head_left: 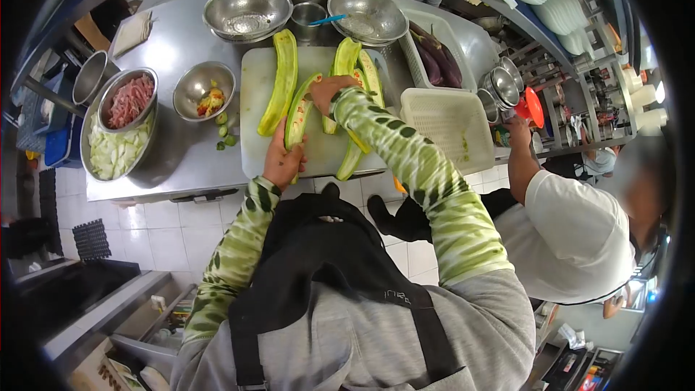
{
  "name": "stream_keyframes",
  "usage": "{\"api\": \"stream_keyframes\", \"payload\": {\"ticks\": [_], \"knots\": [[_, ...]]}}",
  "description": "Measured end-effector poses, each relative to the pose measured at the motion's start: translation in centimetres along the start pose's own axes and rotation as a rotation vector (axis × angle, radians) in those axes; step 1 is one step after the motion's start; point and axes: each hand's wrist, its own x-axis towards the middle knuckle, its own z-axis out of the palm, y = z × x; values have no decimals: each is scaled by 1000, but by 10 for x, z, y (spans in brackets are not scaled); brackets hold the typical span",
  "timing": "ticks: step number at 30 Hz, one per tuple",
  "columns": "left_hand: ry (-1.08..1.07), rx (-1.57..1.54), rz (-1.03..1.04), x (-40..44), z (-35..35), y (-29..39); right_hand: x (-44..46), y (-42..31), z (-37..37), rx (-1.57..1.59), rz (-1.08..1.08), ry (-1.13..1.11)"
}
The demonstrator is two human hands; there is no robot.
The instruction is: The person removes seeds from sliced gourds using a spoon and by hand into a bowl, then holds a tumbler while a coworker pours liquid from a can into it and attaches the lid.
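Observation:
On a white cutting board lie several long green gourd halves, some hollowed and some showing reddish seeds. My left hand grips the lower end of one seeded gourd half, which is tilted over the board. My right hand is closed at the upper end of that same half; whether it holds a tool is hidden. A hollowed gourd half lies to the left of it, and other gourd halves lie to the right, partly under my right forearm.
Left are a bowl of sliced meat, chopped pale vegetable and a small steel bowl. Steel colanders stand behind the board. Right are eggplants, a white basket and a co-worker in white.

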Motion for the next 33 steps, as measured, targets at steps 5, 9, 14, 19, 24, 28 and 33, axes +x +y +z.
{"api": "stream_keyframes", "payload": {"ticks": [5,9,14,19,24,28,33], "knots": [[7,173,93,0,1,-1,12,-2,5,-38,-43,-25],[33,273,183,-2,0,-5,5,-6,-12,-6,-126,-98],[51,286,197,3,-2,-13,2,-15,6,73,-134,-122],[-16,106,22,-3,-2,6,-24,-16,13,217,-139,-47],[-53,-250,196,-27,-9,36,-8,-1,27,503,-167,89],[-56,-38,315,-27,-16,59,-12,-13,9,605,-190,216],[-106,190,359,-6,-21,126,-17,-4,-36,598,-189,355]]}}
